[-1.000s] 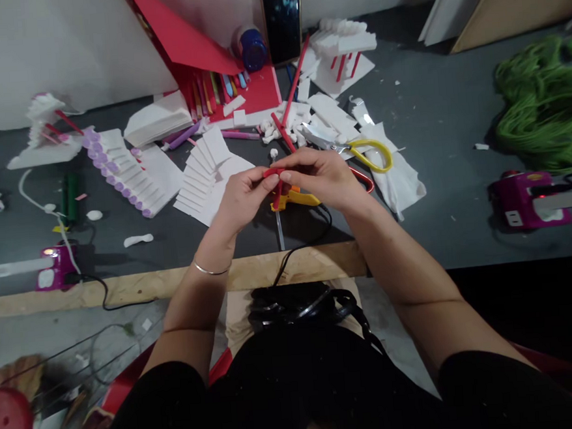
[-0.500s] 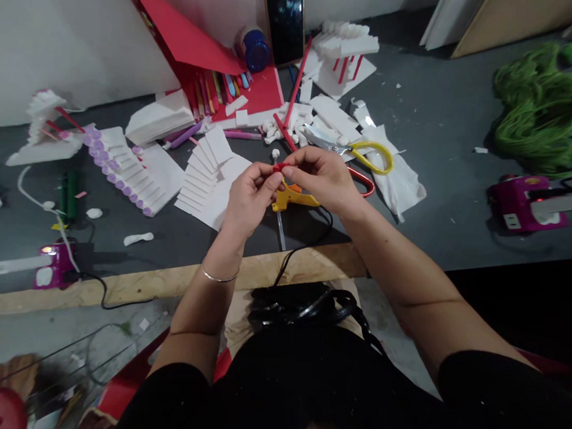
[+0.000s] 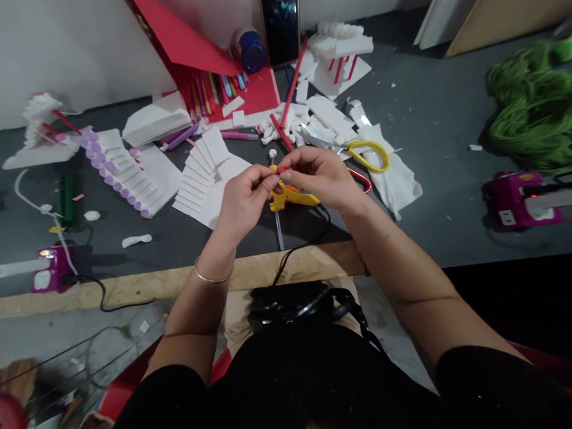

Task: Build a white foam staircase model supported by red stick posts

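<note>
Both the left hand and right hand pinch a small red piece from opposite sides, seemingly to steady it, near the yellow glue gun, left of the scissors.

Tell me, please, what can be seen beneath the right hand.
Part of a yellow glue gun and a red handle show. The right hand covers some of each, so what the handle belongs to cannot be told.
</note>
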`<control>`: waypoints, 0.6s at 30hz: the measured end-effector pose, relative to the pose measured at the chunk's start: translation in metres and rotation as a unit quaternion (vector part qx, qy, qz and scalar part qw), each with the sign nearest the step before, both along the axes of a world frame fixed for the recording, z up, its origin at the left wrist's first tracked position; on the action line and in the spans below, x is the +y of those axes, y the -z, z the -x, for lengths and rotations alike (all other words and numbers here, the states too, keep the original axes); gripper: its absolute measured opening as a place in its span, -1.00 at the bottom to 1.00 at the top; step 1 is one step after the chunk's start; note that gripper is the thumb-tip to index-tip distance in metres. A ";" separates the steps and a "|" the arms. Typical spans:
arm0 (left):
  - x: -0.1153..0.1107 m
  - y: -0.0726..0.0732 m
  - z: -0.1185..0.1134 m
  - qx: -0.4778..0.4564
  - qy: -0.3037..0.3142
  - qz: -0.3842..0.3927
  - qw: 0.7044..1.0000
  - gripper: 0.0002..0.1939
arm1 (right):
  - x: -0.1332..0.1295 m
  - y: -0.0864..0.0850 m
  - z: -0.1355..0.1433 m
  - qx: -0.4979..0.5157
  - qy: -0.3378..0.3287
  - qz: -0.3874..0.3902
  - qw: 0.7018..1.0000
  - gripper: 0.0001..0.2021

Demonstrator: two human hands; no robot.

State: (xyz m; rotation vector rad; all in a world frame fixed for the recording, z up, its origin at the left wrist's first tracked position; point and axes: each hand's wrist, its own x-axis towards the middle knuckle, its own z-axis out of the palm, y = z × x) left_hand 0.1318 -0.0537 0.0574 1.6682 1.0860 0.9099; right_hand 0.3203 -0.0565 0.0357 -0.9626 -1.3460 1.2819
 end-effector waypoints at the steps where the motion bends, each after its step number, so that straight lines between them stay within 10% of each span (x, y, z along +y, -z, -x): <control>1: 0.000 -0.001 0.000 0.012 0.004 -0.002 1.000 -0.78 | 0.000 0.001 0.000 0.001 -0.004 0.001 1.000 -0.57; 18: 0.012 0.003 0.001 -0.067 -0.007 0.074 0.995 -0.66 | -0.001 0.005 0.009 0.018 0.052 0.011 0.998 -0.46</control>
